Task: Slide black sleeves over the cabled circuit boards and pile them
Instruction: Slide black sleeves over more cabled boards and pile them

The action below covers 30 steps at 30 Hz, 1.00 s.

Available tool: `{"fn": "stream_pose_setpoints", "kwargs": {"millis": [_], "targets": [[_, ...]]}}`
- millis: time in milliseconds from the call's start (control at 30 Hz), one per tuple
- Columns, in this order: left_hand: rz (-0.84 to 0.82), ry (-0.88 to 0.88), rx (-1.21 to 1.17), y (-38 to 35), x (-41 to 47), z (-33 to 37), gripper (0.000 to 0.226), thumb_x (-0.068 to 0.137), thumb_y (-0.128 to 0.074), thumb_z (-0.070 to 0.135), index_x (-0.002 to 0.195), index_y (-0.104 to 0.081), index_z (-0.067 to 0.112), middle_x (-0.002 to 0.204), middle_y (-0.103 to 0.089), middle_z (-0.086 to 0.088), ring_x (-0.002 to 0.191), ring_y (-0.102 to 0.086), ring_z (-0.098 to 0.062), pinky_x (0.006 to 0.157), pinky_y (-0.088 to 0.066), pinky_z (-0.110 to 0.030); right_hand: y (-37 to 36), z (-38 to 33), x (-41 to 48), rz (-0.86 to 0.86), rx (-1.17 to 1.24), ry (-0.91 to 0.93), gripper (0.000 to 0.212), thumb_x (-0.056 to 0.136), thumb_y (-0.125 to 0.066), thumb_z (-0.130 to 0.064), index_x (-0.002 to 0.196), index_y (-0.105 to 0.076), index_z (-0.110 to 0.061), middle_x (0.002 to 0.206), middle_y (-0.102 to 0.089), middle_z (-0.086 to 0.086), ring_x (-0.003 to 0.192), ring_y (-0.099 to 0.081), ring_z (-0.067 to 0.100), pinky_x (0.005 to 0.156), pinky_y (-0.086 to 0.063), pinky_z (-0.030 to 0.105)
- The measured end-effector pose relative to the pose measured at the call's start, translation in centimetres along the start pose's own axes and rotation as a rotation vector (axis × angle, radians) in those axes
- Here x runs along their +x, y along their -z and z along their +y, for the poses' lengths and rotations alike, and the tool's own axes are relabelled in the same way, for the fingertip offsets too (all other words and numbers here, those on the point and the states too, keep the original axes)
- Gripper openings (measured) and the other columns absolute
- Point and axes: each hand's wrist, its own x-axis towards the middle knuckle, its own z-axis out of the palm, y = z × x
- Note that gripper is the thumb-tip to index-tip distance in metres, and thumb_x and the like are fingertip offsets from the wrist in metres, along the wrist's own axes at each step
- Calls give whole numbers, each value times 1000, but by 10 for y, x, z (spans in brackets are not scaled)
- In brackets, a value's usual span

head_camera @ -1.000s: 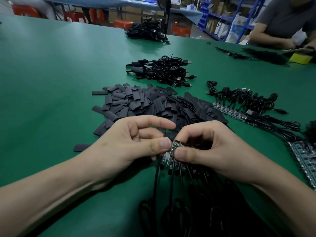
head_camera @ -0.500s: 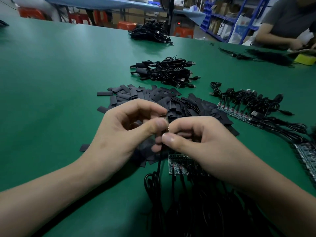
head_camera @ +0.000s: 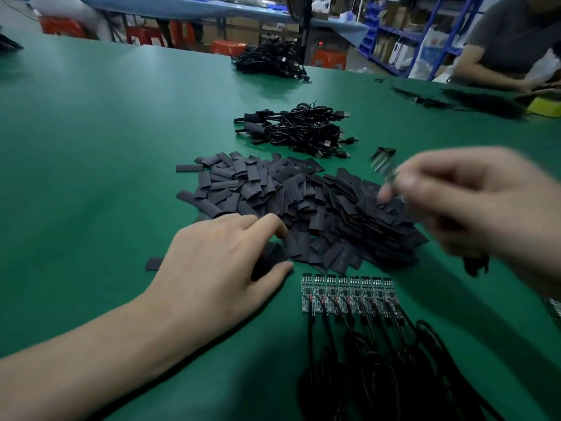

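The left hand (head_camera: 224, 262) lies low on the green surface (head_camera: 91, 153), at the near left edge of the pile of black sleeves (head_camera: 303, 205) in the middle of the frame. Its grip is closed: thumb and forefinger curl around a single sleeve (head_camera: 266, 260) at the border of the pile, and the palm faces down. One loose sleeve (head_camera: 154, 263) lies flat just left of this hand, apart from the pile.

The right hand (head_camera: 473, 202) is raised over the right side of the pile and is strongly blurred. Its grip is closed too, the fingers pinching a small piece (head_camera: 385, 161) that sticks out toward the upper left. This piece has a dark end and a lighter part; the blur does not let me tell more. A short black cable end (head_camera: 476, 265) hangs under this hand.

Below the pile, in the lower middle, a row of circuit boards (head_camera: 349, 296) lies side by side on the surface, uncovered. Their black cables (head_camera: 379, 375) run to the bottom edge and gather in a dark tangle.

Above the pile lies a heap of sleeved cables (head_camera: 303, 132), and farther up another black bundle (head_camera: 270, 60). In the upper right another person (head_camera: 510, 41) in a grey shirt sits at the surface, near a yellow object (head_camera: 543, 106).
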Motion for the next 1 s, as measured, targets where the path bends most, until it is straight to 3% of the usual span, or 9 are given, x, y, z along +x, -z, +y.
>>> {"fn": "stream_pose_setpoints", "kwargs": {"millis": [67,133,333,433,600,700,833,933,1000], "targets": [[-19,26,-7,-1,0,0,31,86,-55,63,104,-60,39,86,-66,17,85,-66,-13,60,-51,-30,-19,10,2,-54,-320,12,23,94,-60,-49,88,-74,-33,56,-57,-10,44,-44,1,44,-33,15],[-23,43,-17,-2,1,-1,31,85,-55,63,105,-62,40,88,-67,19,87,-66,-12,61,-48,-29,-36,19,3,-43,-413,-11,23,90,-53,-51,85,-71,-37,64,-63,-13,51,-48,0,51,-37,22],[10,97,-161,-4,1,-5,24,84,-68,54,106,-68,44,91,-68,24,88,-68,-9,67,-55,-32,-68,42,4,-13,-363,-56,20,93,-57,-46,82,-66,-31,68,-58,-3,53,-45,2,54,-36,19],[76,103,-284,-4,1,-5,20,84,-74,48,102,-68,42,87,-68,23,82,-68,-6,69,-56,-36,-74,43,3,27,-241,-30,16,93,-68,-36,81,-66,-26,56,-51,-18,50,-47,-3,54,-38,8],[150,25,-561,0,0,4,23,78,-78,40,96,-68,30,79,-68,16,73,-66,-1,67,-53,-23,-78,40,0,-28,-15,31,11,90,-75,-22,82,-71,-16,61,-62,-16,57,-56,-8,59,-41,3],[160,-63,-525,1,-2,5,23,81,-78,39,96,-70,22,84,-67,17,77,-64,1,70,-52,-21,-78,39,-1,-42,31,23,14,90,-75,-18,76,-72,-17,59,-58,-16,52,-51,-8,55,-39,3],[179,-157,-396,0,-3,4,33,86,-76,41,108,-72,17,93,-68,11,80,-62,-4,73,-51,-22,-76,40,-3,-57,25,16,13,91,-74,-22,80,-73,-16,64,-62,-6,59,-53,-5,59,-40,8],[174,-130,-416,-1,-2,3,24,85,-76,36,102,-77,18,89,-70,12,79,-61,3,74,-50,-15,-78,41,-4,-88,43,10,14,93,-73,-27,82,-73,-18,64,-59,-11,58,-51,-6,57,-39,11],[167,-99,-448,-1,0,1,20,84,-77,34,98,-78,20,89,-71,15,80,-61,7,75,-49,-12,-78,42,-4,-81,33,12,28,93,-69,-43,84,-70,-17,61,-52,-14,56,-46,-5,54,-35,16]]}}
